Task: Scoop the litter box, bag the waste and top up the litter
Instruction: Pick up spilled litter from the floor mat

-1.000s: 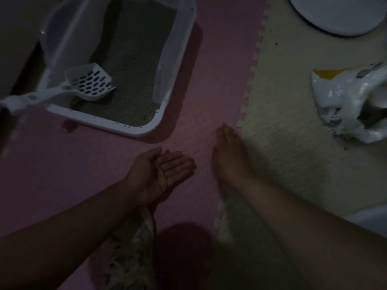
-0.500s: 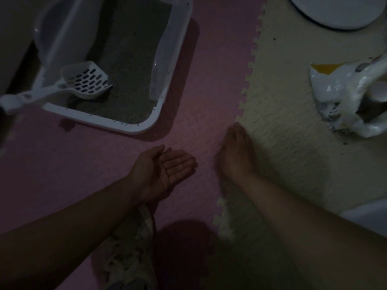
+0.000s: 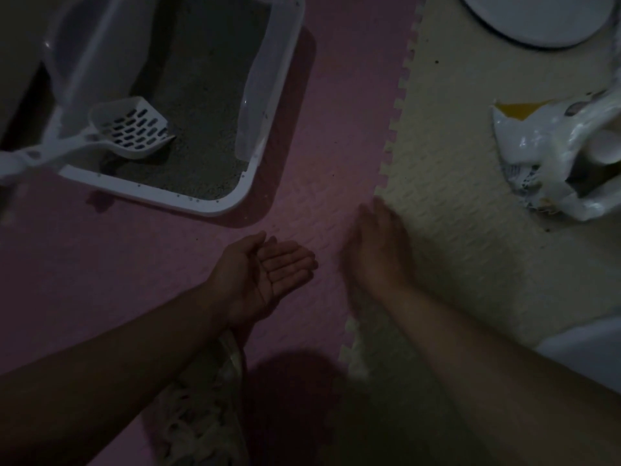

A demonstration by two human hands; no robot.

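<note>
A white litter box [image 3: 215, 205] with grey litter stands on the pink foam mat at upper left. A white slotted scoop [image 3: 134, 132] lies in it, its handle sticking out over the left rim. My left hand [image 3: 268, 274] hovers palm up, cupped, fingers straight, just below the box's near corner. My right hand [image 3: 379, 250] lies palm down with flat fingers on the seam between the pink and cream mats, blurred by motion. A white plastic bag [image 3: 554, 156] with a yellow patch sits crumpled on the cream mat at right.
A round white object [image 3: 537, 18] sits at the top right. Another white surface [image 3: 584, 348] shows at the right edge. Dark specks of litter dot the cream mat [image 3: 470, 213]. A patterned shoe or fabric [image 3: 201, 415] lies under my left forearm. The scene is dim.
My right hand slid slightly along the mat seam, sweeping toward my cupped left hand. The left hand stayed palm up in about the same spot.
</note>
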